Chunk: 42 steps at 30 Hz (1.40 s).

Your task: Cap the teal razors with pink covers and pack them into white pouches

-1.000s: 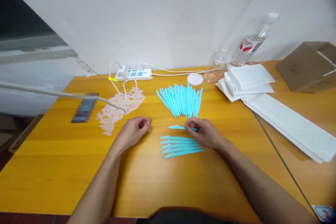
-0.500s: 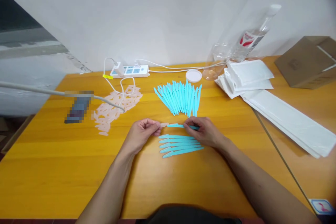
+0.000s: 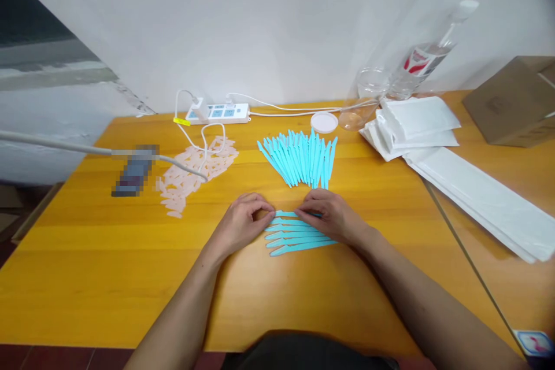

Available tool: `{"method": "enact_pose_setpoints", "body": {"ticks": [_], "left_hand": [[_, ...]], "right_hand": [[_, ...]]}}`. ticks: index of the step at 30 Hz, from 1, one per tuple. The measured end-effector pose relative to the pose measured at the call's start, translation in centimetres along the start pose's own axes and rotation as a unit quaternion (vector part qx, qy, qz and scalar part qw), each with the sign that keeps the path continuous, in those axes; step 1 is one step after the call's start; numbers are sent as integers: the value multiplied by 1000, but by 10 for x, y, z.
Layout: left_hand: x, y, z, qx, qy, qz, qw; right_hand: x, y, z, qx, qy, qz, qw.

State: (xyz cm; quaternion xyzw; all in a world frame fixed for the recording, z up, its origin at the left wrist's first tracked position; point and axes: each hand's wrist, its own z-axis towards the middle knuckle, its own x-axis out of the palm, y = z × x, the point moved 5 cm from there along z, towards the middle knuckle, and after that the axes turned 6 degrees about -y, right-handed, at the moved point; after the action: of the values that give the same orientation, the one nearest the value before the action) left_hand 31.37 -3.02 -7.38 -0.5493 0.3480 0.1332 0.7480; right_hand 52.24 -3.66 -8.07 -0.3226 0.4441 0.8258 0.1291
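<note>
Lowered onto the row, both hands' grip (image 3: 284, 215) pinches a half-hidden blue razor (image 3: 286, 214).

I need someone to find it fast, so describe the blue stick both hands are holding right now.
On the yellow table, below the big fan of blue sticks, lies a short row of blue sticks. The held stick tops that row, pinched between the left hand and right hand.

Yellow wooden table (image 3: 87, 277), blue razors (image 3: 301, 159), pink caps (image 3: 191, 176), power strip (image 3: 219, 113)
</note>
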Motion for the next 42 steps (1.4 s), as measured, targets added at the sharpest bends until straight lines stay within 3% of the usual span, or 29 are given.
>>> {"method": "enact_pose_setpoints", "body": {"ticks": [2,4,6,8,11,16,20,23,25,29,32,34,37,42], "left_hand": [[2,-9,-3,46,-13,25,999],[13,-21,-7,97,4,57,994],[29,-33,-12,147,60,87,983],[43,-41,-17,180,113,107,971],[52,-44,-23,191,155,110,963],[49,-44,-25,177,175,90,964],[47,-47,-28,174,182,78,964],[36,-46,-27,162,156,60,973],[20,-37,-25,138,110,61,982],[-37,5,-20,35,-35,123,991],[-83,44,-23,-58,-132,221,965],[-103,65,-24,-109,-162,293,936],[-112,82,-18,-151,-157,368,904],[-99,80,-4,-151,-120,422,886]], "right_hand": [[-10,-7,-2,57,-41,-7,998],[-26,-21,-4,133,-126,-57,981],[-42,-37,-8,218,-204,-106,949],[-52,-55,-9,301,-231,-121,917],[-59,-74,-4,365,-200,-120,901],[-59,-84,10,388,-146,-134,900],[-56,-90,15,424,-119,-82,894],[-58,-95,16,443,-108,-62,888],[-61,-96,15,451,-106,-52,884],[-69,-88,11,443,-145,-5,885],[-68,-71,8,402,-182,158,884],[-62,-58,7,368,-156,243,884],[-51,-39,7,303,-105,207,924],[-25,-15,5,163,-43,63,984]]}}
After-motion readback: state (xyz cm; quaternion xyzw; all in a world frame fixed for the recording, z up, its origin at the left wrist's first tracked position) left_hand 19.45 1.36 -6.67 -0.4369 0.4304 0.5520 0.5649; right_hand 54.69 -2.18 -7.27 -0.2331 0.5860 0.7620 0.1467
